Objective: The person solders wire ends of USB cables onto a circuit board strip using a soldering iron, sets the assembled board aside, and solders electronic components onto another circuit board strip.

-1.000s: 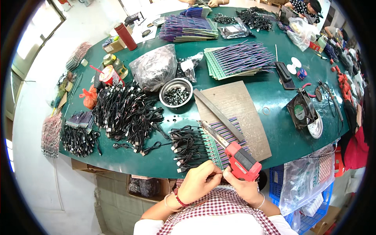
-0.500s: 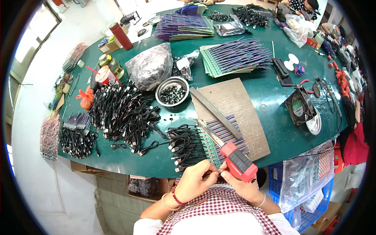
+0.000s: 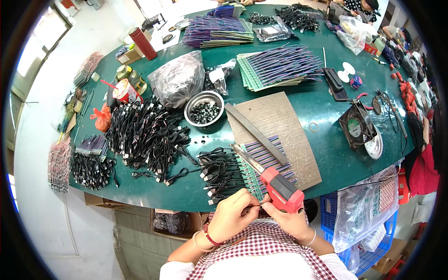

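Two hands, left hand (image 3: 235,214) and right hand (image 3: 285,218), pinch one cable end (image 3: 258,208) beside one red tool (image 3: 281,190).

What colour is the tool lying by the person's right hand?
Red, with a metal blade: the tool lies at the right hand, clear in the head view.

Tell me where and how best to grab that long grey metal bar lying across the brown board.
Probably take the long grey metal bar at its upper-left end, which sticks out past the brown board near the round steel bowl. Come from above, pinching across its narrow width; it lies flat and slanted, and its lower end sits on striped wires.
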A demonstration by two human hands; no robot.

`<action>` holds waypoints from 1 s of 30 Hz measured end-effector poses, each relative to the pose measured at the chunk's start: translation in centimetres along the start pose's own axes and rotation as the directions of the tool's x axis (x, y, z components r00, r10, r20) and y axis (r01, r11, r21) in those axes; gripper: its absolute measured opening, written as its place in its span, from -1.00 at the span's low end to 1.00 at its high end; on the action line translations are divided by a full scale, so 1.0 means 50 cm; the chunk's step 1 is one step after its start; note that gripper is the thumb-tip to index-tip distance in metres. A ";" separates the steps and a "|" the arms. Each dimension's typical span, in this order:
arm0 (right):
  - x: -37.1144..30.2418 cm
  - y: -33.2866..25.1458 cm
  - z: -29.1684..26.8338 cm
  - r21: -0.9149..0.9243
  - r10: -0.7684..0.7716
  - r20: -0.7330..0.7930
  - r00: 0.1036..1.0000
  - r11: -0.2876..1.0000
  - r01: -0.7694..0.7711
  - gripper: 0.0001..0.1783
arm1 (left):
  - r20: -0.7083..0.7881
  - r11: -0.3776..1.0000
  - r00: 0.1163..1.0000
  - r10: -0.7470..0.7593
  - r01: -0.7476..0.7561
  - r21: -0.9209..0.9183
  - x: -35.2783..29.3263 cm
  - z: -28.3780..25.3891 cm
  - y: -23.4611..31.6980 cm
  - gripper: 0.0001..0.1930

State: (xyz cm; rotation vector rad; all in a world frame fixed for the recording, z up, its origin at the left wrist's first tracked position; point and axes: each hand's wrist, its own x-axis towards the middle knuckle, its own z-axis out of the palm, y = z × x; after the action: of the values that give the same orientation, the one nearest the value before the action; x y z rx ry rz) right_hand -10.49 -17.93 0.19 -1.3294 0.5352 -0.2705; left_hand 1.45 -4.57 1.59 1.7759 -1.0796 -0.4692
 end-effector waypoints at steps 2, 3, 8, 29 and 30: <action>-0.007 0.000 0.001 0.046 0.041 -0.004 0.999 0.998 -0.041 -0.72 | -0.009 1.000 1.000 0.017 -0.018 -0.008 -0.003 0.005 -0.003 -0.87; -0.015 0.002 0.002 0.041 0.049 -0.009 0.999 0.998 -0.049 -0.79 | -0.017 0.999 0.999 0.033 -0.034 -0.017 -0.007 0.008 -0.004 -0.85; -0.022 -0.006 0.005 0.055 0.074 -0.042 0.996 0.996 -0.072 -0.85 | 0.000 0.994 0.998 -0.066 0.066 -0.081 -0.021 0.020 0.003 -0.86; 0.022 -0.002 0.004 -0.042 0.029 -0.042 0.999 0.999 -0.031 -0.85 | -0.094 0.976 0.975 -0.199 0.189 -0.109 -0.001 0.033 -0.029 -0.91; 0.021 0.001 0.003 -0.054 0.001 -0.035 0.999 0.999 -0.003 -0.85 | -0.126 0.984 0.978 -0.167 0.157 -0.081 -0.001 0.034 -0.028 -0.92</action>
State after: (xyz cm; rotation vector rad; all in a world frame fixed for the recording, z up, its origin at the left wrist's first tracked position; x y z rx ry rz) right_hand -9.50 -18.29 -0.05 -1.3787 0.5772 -0.2795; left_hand 0.85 -5.27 -0.43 1.8138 -0.8204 -0.4752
